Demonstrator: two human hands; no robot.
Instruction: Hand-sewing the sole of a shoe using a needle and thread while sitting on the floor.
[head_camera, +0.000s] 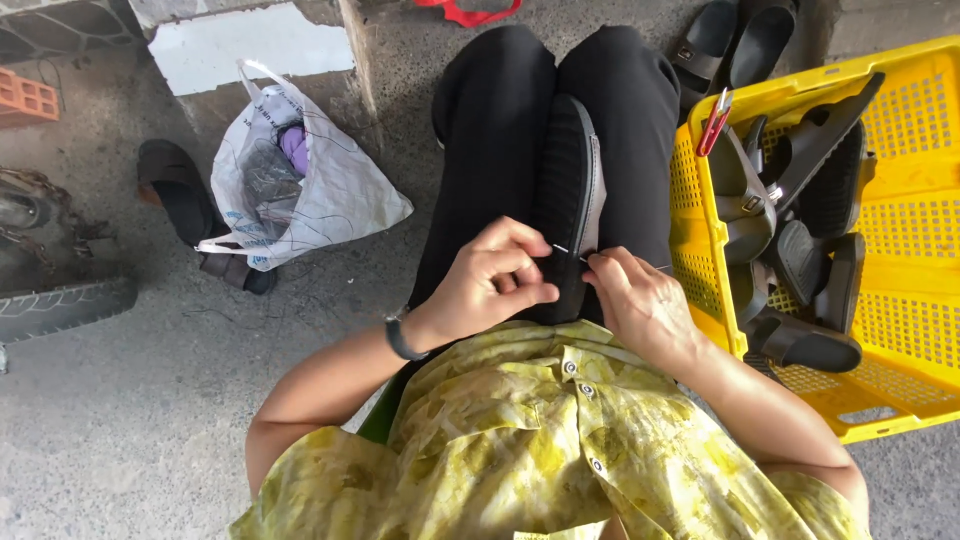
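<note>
A black sandal (572, 190) lies sole-up on its edge between my knees, over black trousers. My left hand (495, 280) grips the near end of the sandal, fingers curled around its edge. My right hand (640, 300) pinches a thin needle (566, 251) at the sandal's side, close to my left fingertips. A dark band sits on my left wrist.
A yellow plastic crate (900, 230) at my right holds several black sandals, and a red clip (712, 125) hangs on its rim. A white plastic bag (300, 190) lies on the concrete floor at the left, by a dark sandal (180, 195). More sandals lie at the top.
</note>
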